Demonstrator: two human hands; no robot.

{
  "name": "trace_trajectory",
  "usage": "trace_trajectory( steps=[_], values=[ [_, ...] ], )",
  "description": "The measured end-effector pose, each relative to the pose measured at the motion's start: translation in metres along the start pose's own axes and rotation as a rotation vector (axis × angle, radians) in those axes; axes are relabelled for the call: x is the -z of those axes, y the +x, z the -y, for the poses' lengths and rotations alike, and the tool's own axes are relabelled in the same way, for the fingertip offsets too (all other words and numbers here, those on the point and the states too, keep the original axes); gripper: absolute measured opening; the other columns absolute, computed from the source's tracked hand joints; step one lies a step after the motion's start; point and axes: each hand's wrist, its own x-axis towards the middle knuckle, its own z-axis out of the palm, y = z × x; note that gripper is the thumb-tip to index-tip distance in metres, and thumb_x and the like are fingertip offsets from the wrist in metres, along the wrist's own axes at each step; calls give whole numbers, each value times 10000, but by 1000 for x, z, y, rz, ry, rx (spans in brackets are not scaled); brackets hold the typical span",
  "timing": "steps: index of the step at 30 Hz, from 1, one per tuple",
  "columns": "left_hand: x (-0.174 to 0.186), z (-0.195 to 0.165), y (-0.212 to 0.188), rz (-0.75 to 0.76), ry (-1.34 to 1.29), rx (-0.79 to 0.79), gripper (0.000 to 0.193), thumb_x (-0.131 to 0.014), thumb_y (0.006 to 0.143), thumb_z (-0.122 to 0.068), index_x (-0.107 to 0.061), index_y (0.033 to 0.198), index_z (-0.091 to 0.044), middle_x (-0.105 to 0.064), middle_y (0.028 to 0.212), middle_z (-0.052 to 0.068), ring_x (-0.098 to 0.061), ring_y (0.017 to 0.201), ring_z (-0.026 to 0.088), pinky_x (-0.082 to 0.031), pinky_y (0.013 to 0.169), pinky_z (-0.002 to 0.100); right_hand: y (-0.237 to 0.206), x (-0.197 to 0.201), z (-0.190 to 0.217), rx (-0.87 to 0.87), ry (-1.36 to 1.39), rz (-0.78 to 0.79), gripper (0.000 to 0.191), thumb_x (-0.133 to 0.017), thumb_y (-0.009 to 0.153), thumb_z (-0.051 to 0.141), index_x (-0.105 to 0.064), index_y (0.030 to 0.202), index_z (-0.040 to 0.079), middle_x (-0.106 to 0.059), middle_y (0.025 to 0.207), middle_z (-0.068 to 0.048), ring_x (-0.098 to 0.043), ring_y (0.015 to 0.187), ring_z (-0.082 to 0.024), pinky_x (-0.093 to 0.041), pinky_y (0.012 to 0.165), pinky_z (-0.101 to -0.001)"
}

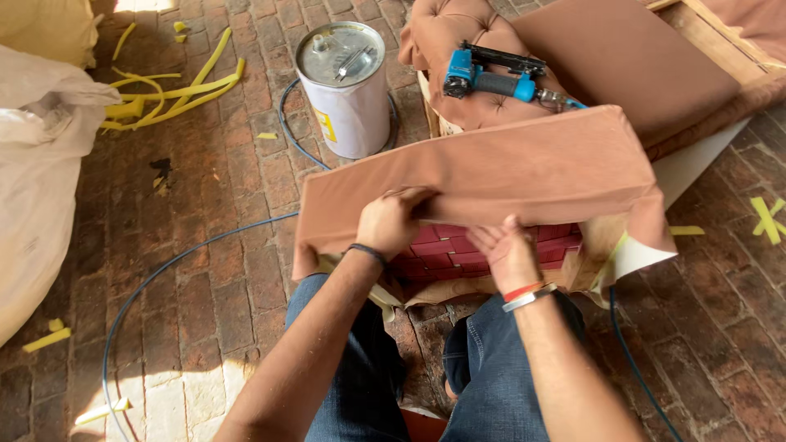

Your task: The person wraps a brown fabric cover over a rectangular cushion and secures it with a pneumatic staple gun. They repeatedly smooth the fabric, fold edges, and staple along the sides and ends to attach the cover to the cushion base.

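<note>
nearest are the person's knees in blue jeans, above a brick floor. just beyond them the left hand is clenched on the near edge of a brown fabric-covered panel, pinching the cloth and pulling it over the edge. the right hand is pressed flat under the same edge, fingers spread against the cloth; it seems to hold rather than grip, but the fingertips are partly hidden. the panel lies across the lap, tilted up toward the far side, with loose cloth and pale lining hanging at its right end. the fabric looks soft and a little stretchy, so i think it slips unless it is taken close to the edge; the panel under it seems stiff and light. farther on, a blue staple gun rests on a tufted brown cushion. to the left stands a white metal can, with a thin hose and yellow foam strips on the floor.
</note>
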Motion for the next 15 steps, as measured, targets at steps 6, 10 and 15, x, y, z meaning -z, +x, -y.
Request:
trace_trajectory(
  steps=[6,10,15],
  values=[
    [-39,-2,12,69,-27,88,221,-761,852,-264,-749,1051,-168,-760,976,92,-715,845,334,-568,732,444,2,62,42,-54,249,-137,609,-564,967,480,-596,1289,-35,-621,1394,-227,-620,1268,-374,-496,1053,-501],
    [-42,-18,24,-38,11,46,253,-778,815,-265,-755,1053,-181,-737,866,99,-720,784,322,-572,690,434,3,74,42,-61,235,-193,380,-599,965,326,-606,1209,34,-642,1283,-160,-653,1173,-344,-512,1058,-525],
    [-26,-18,10,-89,-29,-1,261,-797,789,-263,-746,1031,-179,-738,868,97,-719,780,324,-571,672,425,10,76,25,-144,202,-146,285,-569,952,199,-625,1178,35,-689,1240,-140,-683,1142,-322,-525,1046,-504]
  ],
)
